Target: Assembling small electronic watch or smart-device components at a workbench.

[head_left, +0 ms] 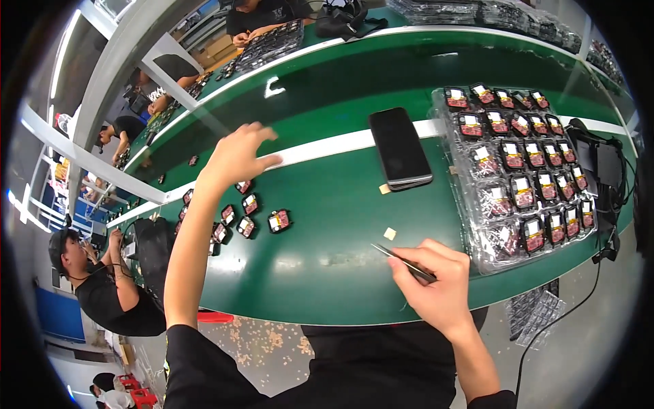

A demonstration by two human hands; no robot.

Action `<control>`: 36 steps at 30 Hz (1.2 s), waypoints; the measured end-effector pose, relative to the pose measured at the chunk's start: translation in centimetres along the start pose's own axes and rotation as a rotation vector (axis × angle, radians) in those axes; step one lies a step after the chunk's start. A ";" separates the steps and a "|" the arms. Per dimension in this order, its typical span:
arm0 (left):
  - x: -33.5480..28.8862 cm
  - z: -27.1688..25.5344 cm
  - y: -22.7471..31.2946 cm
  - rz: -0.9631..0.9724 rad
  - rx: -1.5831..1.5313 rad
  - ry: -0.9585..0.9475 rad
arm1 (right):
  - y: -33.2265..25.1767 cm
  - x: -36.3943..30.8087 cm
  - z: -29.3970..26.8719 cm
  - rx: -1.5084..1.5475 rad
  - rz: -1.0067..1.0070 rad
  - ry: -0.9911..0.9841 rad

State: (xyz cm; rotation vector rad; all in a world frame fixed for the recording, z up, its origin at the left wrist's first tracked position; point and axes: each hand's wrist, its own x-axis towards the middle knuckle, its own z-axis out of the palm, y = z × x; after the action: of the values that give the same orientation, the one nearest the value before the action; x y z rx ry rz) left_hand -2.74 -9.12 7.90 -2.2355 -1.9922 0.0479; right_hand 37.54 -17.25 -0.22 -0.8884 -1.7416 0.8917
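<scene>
Left forearm (191, 252) lies nearest, its hand (235, 160) stretched out above the green surface (327, 286), well to the left of the dark phone (400, 146). That hand's grip is wide, fingers apart and slightly blurred, with nothing visible in it. Below the phone, the right hand (439, 276) has a narrow grip, pinching tweezers (412, 266) whose tips point left and look empty, just beside a small tan square (390, 234). Small black parts (278, 220) with white labels lie loose to the phone's lower left; more sit in rows in a clear plastic tray (487, 264) to its right. Judging by this, the step in hand is getting ready to pick up, with tweezers poised and the left hand free. Next would call for a light pinch on one loose part without knocking its neighbours, or tweezer tips set squarely on the tan piece's edge.
</scene>
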 end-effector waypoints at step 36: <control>-8.9 3.8 14.4 0.348 -0.692 0.169 | 0.0 0.0 -0.1 -0.048 0.078 0.023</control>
State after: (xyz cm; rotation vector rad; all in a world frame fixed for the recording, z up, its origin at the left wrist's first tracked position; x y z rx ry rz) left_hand 9.89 -19.13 1.60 -2.8346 -1.6662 -0.8850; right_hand 37.65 -17.26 -0.22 -1.0001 -1.7254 0.8901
